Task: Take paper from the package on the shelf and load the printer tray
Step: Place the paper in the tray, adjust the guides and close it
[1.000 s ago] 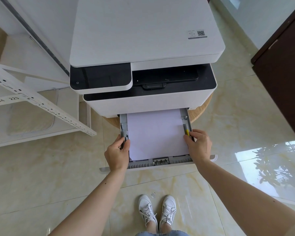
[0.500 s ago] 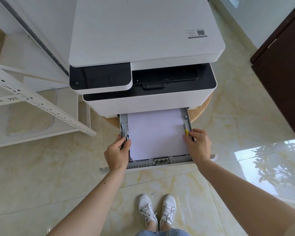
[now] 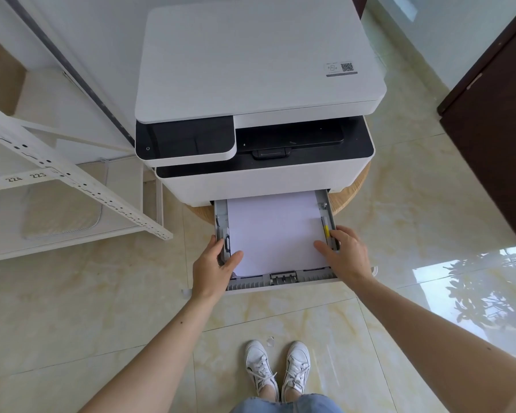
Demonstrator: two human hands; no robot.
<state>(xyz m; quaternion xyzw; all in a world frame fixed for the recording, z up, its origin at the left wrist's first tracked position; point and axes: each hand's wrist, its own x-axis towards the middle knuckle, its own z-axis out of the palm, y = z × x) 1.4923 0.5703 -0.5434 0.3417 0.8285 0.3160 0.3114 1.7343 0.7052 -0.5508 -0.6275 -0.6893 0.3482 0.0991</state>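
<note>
The tray (image 3: pixel 280 282) stands pulled out of the printer (image 3: pixel 259 84), with the paper (image 3: pixel 276 234) lying flat inside it between the side guides. The left hand (image 3: pixel 213 268) grips the tray's left wall, thumb on the paper's near-left corner and fingers curled round the outside. The right hand (image 3: pixel 347 254) rests half-open at the right wall beside the yellow guide tab (image 3: pixel 326 231), thumb pressed flat on the sheet, holding nothing clearly.
</note>
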